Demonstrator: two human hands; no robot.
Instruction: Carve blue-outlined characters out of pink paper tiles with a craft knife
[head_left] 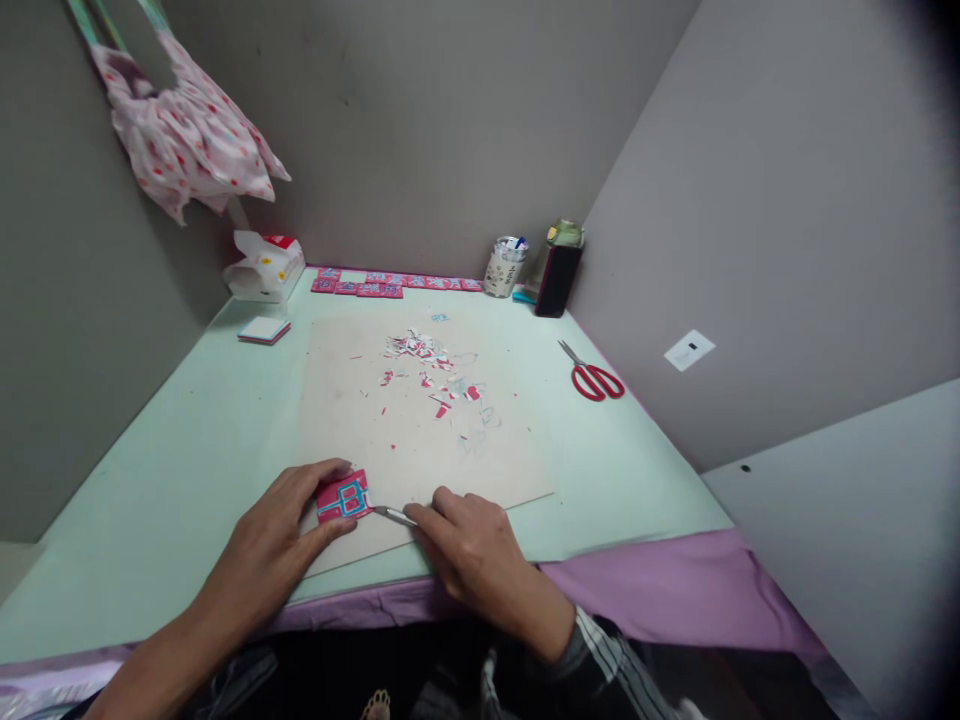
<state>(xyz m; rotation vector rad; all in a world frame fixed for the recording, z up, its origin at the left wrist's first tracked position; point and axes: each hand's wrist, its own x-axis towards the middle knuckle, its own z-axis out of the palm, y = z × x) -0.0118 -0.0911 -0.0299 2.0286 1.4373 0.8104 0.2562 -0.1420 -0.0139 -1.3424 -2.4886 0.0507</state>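
A small pink card (330, 499) with a blue-outlined character lies on the beige board (345, 420) near its front left corner. My left hand (289, 520) grips the card by its edges, thumb along the near side and fingers at the far side. A slim silver craft knife (396, 515) is in my right hand (471, 545), its tip touching the card's right edge. Pink and white paper scraps (420, 347) are strewn over the middle and back of the board. Blue pen marks (489, 416) show on its right part.
Red-handled scissors (592, 382) lie open at the right. At the back stand a pen-filled tin (505, 268), a dark phone (558, 282) and a green bottle (566, 233). Rows of pink cards (367, 289), a card stack (264, 330) and a white box (266, 268) are at back left.
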